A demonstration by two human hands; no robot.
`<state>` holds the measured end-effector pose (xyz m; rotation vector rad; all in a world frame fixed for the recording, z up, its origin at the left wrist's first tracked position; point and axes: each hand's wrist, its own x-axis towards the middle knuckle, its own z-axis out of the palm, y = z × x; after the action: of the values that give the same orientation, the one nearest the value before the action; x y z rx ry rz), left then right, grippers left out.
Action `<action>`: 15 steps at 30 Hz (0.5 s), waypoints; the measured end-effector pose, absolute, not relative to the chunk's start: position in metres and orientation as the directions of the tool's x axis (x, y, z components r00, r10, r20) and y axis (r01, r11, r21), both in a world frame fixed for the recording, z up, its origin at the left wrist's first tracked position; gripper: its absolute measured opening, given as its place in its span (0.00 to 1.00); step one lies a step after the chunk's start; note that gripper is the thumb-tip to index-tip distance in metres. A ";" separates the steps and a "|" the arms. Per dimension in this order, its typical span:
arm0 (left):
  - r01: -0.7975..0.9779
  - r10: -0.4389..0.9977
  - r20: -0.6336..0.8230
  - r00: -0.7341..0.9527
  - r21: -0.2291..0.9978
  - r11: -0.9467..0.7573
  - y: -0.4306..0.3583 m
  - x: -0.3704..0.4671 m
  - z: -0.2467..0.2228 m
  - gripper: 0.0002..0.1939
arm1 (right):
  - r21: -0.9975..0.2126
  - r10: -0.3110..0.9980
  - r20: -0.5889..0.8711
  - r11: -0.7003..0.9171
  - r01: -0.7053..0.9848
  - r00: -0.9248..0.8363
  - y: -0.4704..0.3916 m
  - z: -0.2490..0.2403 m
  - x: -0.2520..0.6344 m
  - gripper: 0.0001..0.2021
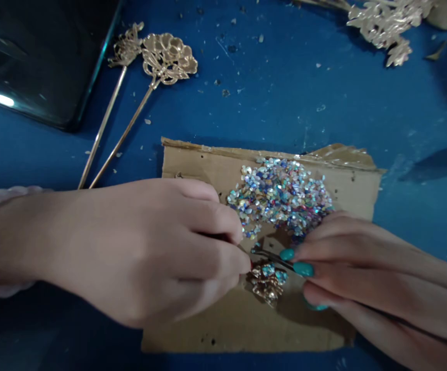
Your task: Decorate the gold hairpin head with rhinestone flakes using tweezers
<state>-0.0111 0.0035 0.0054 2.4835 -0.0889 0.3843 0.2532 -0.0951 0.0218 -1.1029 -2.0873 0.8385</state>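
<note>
Looks like setting chips (281, 193): right hand (362, 263) pinches tweezers (273, 256) by gold ornament (268, 292), lower centre. Left hand (149, 252) curled beside it, can't tell grip. Next likely needs steady tip alignment.

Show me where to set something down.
Blue tabletop above the cardboard, between the flower sticks and top right ornament: just scattered flecks. Also cardboard below the gold piece. Crowded: cardboard's middle, with chips, tweezers, left hand and right hand.

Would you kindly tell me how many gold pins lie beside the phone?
2: the inner pin, nearest the phone, and the flower pin right of it. The left hand may hide others.
</note>
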 end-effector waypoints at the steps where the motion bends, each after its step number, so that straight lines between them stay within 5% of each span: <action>1: -0.154 0.024 0.294 0.955 0.568 -0.808 0.003 -0.011 0.005 0.19 | -0.765 0.857 0.241 0.456 0.454 -0.455 -0.095 0.021 0.253 0.03; 15: -0.142 0.051 0.309 0.950 0.569 -0.810 0.002 -0.011 0.006 0.18 | -0.795 0.858 0.225 0.436 0.422 -0.463 -0.096 0.026 0.255 0.05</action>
<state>-0.0112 0.0019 0.0057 2.4816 -0.0635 0.4154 0.2547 -0.0961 0.0262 -1.0717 -2.0619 0.8943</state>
